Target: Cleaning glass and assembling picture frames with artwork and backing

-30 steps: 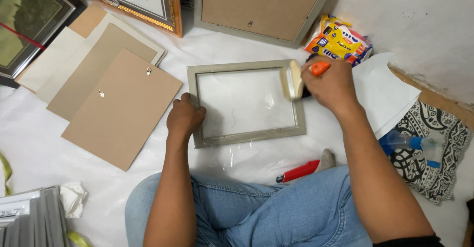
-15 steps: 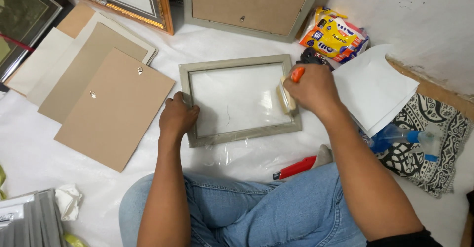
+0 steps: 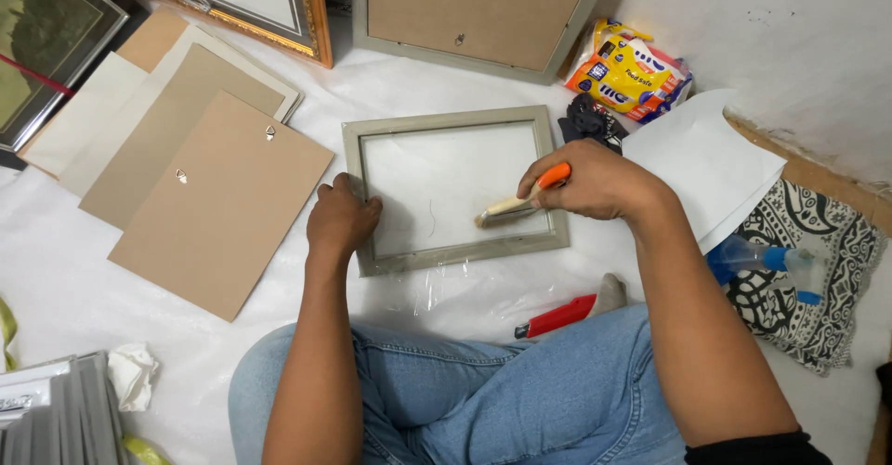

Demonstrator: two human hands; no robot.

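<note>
A grey picture frame with a glass pane lies flat on the white floor sheet in front of me. My left hand presses on its left edge near the lower corner. My right hand grips a small brush with an orange handle, its pale bristles resting on the glass near the frame's lower right part. My legs in blue jeans are folded below the frame.
Brown backing boards are stacked to the left. A large frame back leans behind. A yellow packet, white paper, a blue spray bottle, patterned cloth and red-handled tool lie right.
My right hand has swept the brush from the frame's upper right corner down and leftward onto the glass. My left hand has stayed on the frame's left edge.
</note>
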